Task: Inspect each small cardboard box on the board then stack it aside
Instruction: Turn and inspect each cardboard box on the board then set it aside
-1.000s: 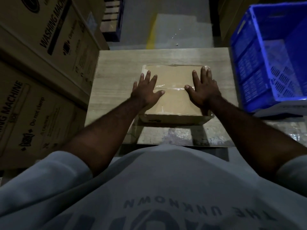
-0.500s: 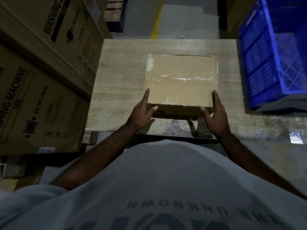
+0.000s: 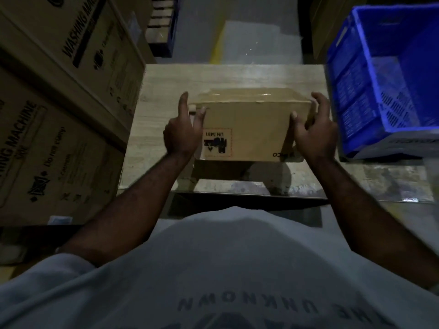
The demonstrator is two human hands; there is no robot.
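I hold the cardboard box [image 3: 247, 129] tipped up over the board [image 3: 166, 81], my left hand [image 3: 180, 136] and right hand [image 3: 313, 134] clamping its two ends, thumbs on the printed face. It seems light and stiff, with a slick taped top, so the bare end walls look safest to grip

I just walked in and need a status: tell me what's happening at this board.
A person grips a small cardboard box between the left hand and right hand, its printed side turned toward the camera, over the wooden board. It looks mid-inspection, not yet stacked aside. A blue crate sits to the right, washing machine cartons to the left.
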